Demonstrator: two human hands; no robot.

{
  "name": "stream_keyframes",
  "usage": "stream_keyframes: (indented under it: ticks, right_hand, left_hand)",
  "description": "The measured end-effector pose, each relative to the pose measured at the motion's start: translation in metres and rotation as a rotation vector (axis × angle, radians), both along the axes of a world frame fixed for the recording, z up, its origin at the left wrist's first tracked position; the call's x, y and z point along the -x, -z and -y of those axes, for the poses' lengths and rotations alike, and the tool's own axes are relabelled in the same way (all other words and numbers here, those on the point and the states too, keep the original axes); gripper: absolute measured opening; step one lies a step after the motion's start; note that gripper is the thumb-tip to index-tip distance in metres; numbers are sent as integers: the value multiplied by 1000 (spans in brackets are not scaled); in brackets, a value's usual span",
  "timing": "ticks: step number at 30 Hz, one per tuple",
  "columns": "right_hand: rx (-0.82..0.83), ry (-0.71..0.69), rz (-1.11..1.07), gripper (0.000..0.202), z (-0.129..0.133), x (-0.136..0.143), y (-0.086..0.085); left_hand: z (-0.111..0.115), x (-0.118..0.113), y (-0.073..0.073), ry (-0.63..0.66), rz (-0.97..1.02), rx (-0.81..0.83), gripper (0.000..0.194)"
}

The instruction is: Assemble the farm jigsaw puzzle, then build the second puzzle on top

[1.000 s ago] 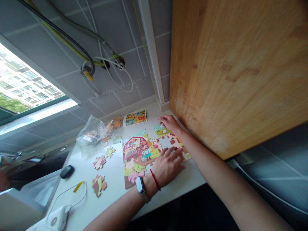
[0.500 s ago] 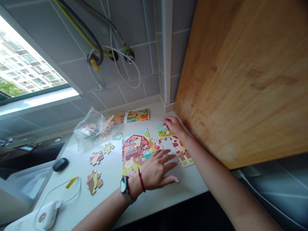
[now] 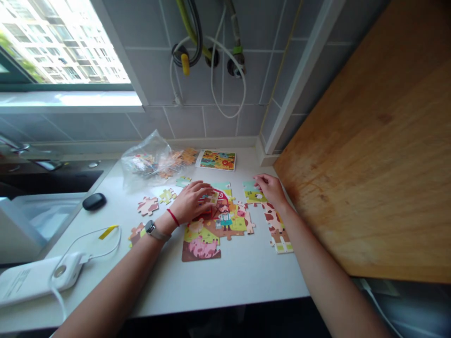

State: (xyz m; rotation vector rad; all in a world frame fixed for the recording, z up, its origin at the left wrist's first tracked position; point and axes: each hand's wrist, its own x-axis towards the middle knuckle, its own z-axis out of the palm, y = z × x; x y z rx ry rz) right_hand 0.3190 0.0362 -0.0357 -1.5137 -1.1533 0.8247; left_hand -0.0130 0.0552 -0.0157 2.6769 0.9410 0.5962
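My left hand (image 3: 193,203) lies over the left part of a partly joined farm jigsaw puzzle (image 3: 200,248), fingers stretched out and covering some of the barn. Beside its fingertips a loose puzzle piece (image 3: 212,198) rests on top of the barn picture. Further right, a joined strip of puzzle pieces (image 3: 276,220) with brown-and-white cow patches runs down from a sheep piece (image 3: 252,192). My right hand (image 3: 272,188) is at the upper right corner of the sheep piece, fingers curled and pressed together. What is between those fingertips is hidden.
Loose pieces (image 3: 148,205) lie left of the puzzle. Behind are a clear bag of pieces (image 3: 155,162) and a picture card (image 3: 216,160). A black mouse (image 3: 94,201) and a white power bank (image 3: 45,277) with cable sit left. A wooden panel (image 3: 380,155) stands at right.
My left hand has moved left and away from the cow pieces onto the barn, uncovering the pig and farmer. My right hand stays by the sheep piece. The view has turned.
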Motion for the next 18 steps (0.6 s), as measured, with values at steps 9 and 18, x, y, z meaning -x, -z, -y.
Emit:
stream_keyframes:
  ticks: [9,18]
  right_hand:
    - [5,-30,151,44,3,1,-1]
    - [5,-20,222,49,6,5,-3]
  left_hand:
    - [0,-6,1,49,50,91,40]
    - [2,-3,10,33,103,106,67]
